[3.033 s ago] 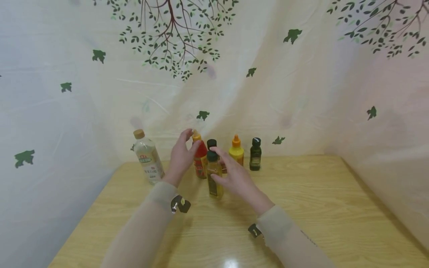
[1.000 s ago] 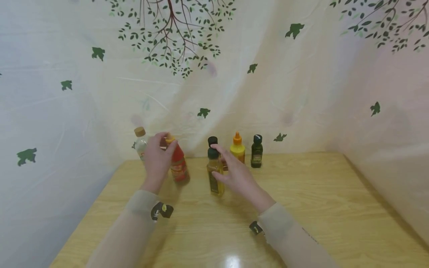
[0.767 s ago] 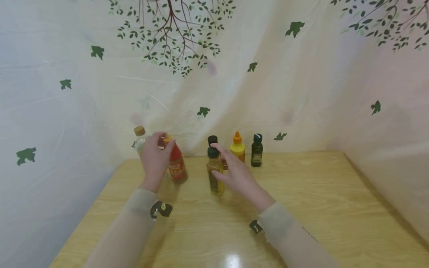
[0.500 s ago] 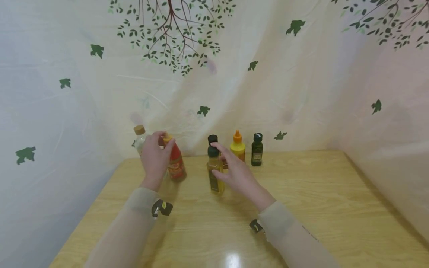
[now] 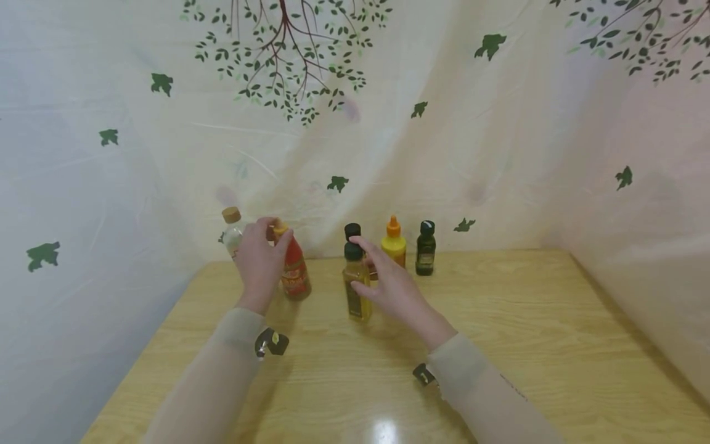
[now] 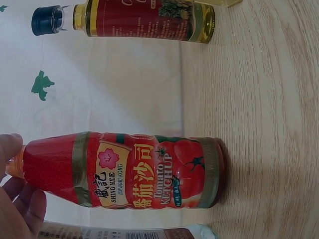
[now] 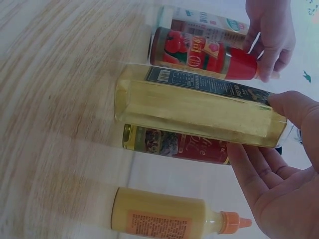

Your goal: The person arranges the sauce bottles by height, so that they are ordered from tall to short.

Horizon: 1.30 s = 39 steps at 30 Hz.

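Observation:
My left hand (image 5: 262,258) pinches the orange cap and neck of a red tomato ketchup bottle (image 5: 296,274). In the left wrist view the ketchup's label faces the camera and its base is right at the tabletop. A clear bottle with a tan cap (image 5: 232,233) is partly hidden behind that hand. My right hand (image 5: 396,288) holds a square, pale yellow oil bottle (image 7: 194,107) near its top, thumb on one side and fingers on the other. Close behind it stands an olive oil bottle with a red label (image 6: 149,19), mostly hidden in the head view.
A yellow squeeze bottle with an orange nozzle (image 5: 393,248) and a small dark green bottle (image 5: 425,256) stand right of the oil bottles. The wooden table (image 5: 499,339) meets a pale leaf-printed curtain (image 5: 499,154) at its back edge.
The left hand has carried the ketchup bottle leftward from beside the oil bottles to near the clear bottle, then shifted slightly right. The right hand has kept its place on the oil bottle.

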### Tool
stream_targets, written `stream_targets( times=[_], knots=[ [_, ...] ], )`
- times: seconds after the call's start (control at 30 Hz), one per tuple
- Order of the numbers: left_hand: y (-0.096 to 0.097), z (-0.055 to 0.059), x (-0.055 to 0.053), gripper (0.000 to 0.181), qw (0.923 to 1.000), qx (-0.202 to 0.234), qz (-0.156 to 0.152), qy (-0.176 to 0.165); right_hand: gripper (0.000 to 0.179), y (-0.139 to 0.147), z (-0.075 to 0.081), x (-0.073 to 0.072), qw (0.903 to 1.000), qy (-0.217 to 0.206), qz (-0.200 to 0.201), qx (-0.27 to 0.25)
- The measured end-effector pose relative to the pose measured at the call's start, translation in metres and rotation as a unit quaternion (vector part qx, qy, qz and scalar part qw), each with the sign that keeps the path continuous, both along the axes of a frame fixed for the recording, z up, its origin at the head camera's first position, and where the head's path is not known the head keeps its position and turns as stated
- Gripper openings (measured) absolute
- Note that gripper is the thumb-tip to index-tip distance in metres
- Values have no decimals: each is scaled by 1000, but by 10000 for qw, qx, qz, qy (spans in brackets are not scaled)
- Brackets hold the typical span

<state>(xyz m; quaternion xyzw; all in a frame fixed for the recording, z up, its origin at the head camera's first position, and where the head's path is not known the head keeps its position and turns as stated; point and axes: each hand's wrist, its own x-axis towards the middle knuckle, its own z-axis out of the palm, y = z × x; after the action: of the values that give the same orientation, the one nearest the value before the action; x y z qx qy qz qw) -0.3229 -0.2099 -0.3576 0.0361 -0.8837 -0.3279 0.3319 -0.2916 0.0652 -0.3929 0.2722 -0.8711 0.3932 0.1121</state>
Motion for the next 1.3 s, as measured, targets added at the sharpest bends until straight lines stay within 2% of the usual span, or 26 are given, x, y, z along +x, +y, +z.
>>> stream_targets(
  times=[0.2,0.63,0.93,1.3],
  knots=[
    [1,-1,-1,41,10000,-30,28,-68,90,1,3,3,9999,-115,-48,52],
    [1,0,-1,37,10000,-91,12,40,90,12,5,3,9993,-321,206,-36],
    [0,-2,-1,40,9998,-171,-2,91,94,29,6,9,9998,-165,109,88],
    [-1,-7,0,42,9997,-152,79,152,96,35,6,10,9996,-126,245,97]
  ],
)
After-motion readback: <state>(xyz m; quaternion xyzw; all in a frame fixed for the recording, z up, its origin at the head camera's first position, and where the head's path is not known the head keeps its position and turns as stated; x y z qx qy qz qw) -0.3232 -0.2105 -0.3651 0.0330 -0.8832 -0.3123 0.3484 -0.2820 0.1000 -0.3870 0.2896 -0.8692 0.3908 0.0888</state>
